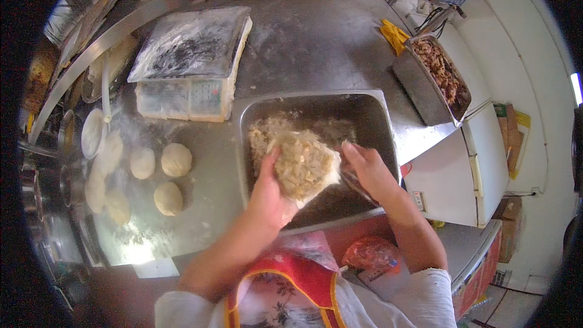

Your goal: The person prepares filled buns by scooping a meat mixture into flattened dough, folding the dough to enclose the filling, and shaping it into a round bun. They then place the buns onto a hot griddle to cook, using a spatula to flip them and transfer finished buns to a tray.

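My left hand [268,191] holds a flat piece of dough [334,175] heaped with a pale, shredded filling [303,161], over a rectangular metal tray [387,123]. More filling lies in the tray's left part. At the right of the dough is my right hand [369,168], its fingers closed around what looks like a thin metal tool, mostly hidden and blurred. Several round dough pieces [176,159] rest on the floured steel table [205,218] to the left.
A flour-dusted digital scale [182,45] stands behind the dough pieces. At the back right are a deep metal pan [419,86] of brown filling and a yellow cloth [394,36]. A white sieve or ladle [93,132] lies at the left.
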Demonstrator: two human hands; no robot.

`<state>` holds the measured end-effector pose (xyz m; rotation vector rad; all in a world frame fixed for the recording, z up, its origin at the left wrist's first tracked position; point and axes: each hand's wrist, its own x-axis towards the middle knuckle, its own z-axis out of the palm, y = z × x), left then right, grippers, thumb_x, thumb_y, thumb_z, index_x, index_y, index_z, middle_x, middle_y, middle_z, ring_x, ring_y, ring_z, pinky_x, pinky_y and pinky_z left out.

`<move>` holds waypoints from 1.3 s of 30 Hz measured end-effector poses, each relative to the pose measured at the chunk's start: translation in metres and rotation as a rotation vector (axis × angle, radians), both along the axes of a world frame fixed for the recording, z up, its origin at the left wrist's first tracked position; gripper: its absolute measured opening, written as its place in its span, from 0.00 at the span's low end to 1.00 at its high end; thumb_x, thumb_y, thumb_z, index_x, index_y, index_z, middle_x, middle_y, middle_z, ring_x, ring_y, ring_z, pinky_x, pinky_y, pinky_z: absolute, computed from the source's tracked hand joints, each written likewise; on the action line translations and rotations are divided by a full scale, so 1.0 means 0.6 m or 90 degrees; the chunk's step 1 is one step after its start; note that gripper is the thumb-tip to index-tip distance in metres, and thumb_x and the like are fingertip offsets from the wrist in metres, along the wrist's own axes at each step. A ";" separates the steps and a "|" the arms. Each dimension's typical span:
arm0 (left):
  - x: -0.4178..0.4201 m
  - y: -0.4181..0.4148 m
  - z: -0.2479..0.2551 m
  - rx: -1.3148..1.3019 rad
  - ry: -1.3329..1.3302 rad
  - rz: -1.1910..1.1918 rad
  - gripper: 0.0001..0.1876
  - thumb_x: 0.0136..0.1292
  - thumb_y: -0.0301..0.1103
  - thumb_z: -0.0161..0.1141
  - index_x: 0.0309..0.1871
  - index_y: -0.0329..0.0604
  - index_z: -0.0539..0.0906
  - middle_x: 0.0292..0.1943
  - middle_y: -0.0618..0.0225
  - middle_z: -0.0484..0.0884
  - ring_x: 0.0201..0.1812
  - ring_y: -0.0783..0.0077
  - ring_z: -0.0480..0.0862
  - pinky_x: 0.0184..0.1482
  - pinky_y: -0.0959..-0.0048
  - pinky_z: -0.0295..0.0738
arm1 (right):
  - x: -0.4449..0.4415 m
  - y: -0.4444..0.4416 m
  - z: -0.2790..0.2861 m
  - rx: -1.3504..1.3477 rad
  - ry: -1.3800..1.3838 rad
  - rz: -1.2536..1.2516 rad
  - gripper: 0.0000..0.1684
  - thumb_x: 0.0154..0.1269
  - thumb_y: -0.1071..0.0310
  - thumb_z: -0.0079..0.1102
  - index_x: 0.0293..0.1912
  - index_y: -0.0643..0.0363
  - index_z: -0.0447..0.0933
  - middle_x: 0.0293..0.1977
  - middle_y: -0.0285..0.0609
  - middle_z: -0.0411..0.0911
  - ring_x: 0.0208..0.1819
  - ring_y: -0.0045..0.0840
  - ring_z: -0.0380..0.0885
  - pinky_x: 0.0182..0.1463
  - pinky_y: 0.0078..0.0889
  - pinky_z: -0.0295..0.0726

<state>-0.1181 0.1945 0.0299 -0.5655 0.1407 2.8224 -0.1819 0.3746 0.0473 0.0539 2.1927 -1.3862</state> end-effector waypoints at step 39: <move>-0.022 -0.037 -0.004 -0.425 0.060 -0.347 0.25 0.58 0.18 0.47 0.61 0.41 0.64 0.49 0.60 0.76 0.49 0.65 0.79 0.52 0.66 0.76 | 0.013 -0.009 0.004 -0.328 -0.152 -0.042 0.09 0.61 0.70 0.58 0.40 0.63 0.75 0.31 0.36 0.78 0.31 0.19 0.77 0.35 0.22 0.77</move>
